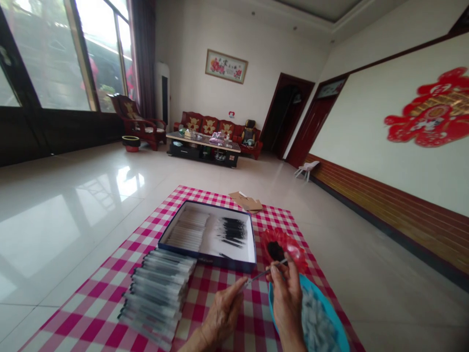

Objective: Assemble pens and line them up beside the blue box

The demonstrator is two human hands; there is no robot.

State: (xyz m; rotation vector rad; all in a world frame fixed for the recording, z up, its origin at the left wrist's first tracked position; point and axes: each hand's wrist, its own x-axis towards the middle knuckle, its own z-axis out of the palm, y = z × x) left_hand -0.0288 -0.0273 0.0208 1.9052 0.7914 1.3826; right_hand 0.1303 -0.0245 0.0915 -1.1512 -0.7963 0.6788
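In front of me, a slim grey pen refill (261,275) slants up to the right between my two hands. My left hand (223,312) pinches its lower end, where a small clear piece shows at the fingertips. My right hand (286,296) grips the upper end between thumb and fingers, above the rim of a blue basin (271,302) of small greyish-white parts. Just beyond that hand is a red scalloped dish (295,248) with a dark heap in it. Left of my hands lies a stack of clear pens (156,293) with dark ends.
A shallow blue-edged box (208,260) holds clear tubes (188,230) and black pen parts (233,230). Brown cardboard pieces (246,201) lie at the far edge of the pink checked tablecloth (208,288). Across the room are a coffee table (203,152) and wooden sofa (194,121).
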